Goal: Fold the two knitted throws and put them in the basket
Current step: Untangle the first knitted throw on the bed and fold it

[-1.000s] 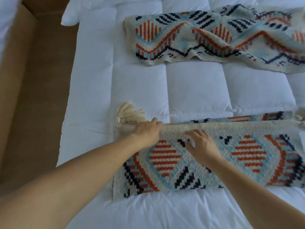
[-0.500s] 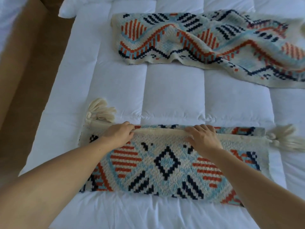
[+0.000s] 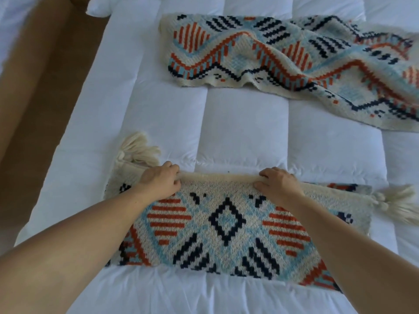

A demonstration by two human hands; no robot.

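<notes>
Two knitted throws lie on one white quilted bed (image 3: 244, 123). The near throw (image 3: 226, 223) is folded into a long strip close to the person, and the far throw (image 3: 283, 55) is spread loose and rumpled toward the head of the bed, well apart from the first. Two bare hands work the near throw: the left hand (image 3: 159, 180) and the right hand (image 3: 277, 182) sit on its cream far edge, fingers curled over it. Each grip pinches that edge, which stands in a slight ridge between them. Both forearms reach across a pattern of one dark diamond flanked by two orange-striped blocks. Two cream tassel bunches rest on the bed — the left tassel (image 3: 138, 150) at the strip's far corner, the right tassel (image 3: 399, 202) at its other end. A brown floor (image 3: 34, 109) runs along the bed's left side.
</notes>
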